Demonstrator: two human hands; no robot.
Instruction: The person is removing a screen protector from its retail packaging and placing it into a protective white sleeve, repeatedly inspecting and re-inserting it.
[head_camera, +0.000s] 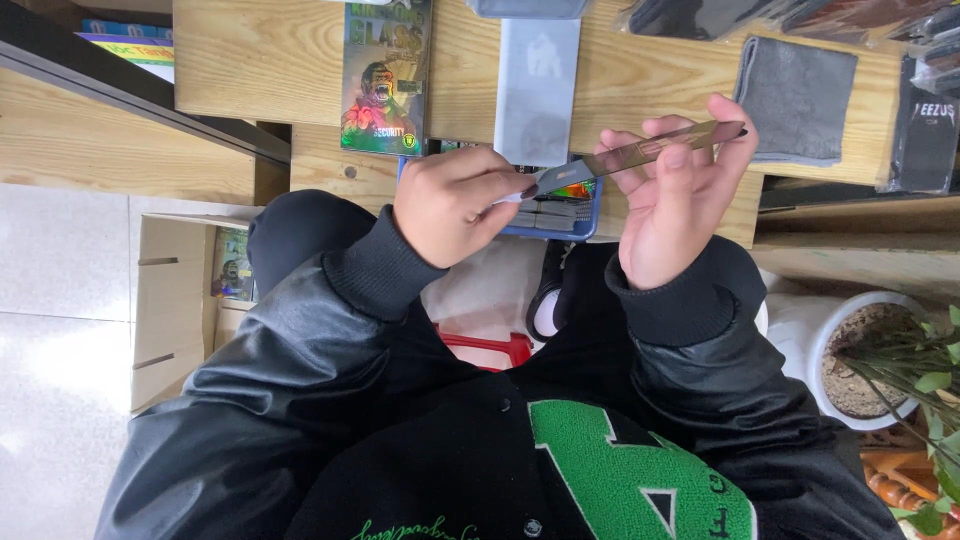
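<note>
Holding a thin dark glass sheet (640, 152) edge-on above the near edge of the wooden desk (270, 70), slightly tilted, right end higher. Both hands on it.

Left hand (450, 205): fingers curled tight, pinching a small pale tab at the sheet's left end. Right hand (680, 200): palm up, fingers spread narrow, thumb and fingertips clamping the sheet's right half along its edges.

Directly under the sheet: a blue-rimmed tray (560, 215) holding small grey parts, lying at the desk's near edge. Just beyond it, a pale frosted flat sleeve (538, 90) lies on the desk. Left of that, a printed retail box (385, 75) with a green and red picture. Far right on the desk: a grey cloth (795, 100), then dark packets (925, 130) at the edge.

Near side: black jacket sleeves with ribbed cuffs, green letter patch on the chest. A red stool (490, 348) shows between the arms. Left on the tiled floor: an open cardboard box (175, 300) with another printed box inside. Right: a white pot (860, 360) with soil and a green plant.
</note>
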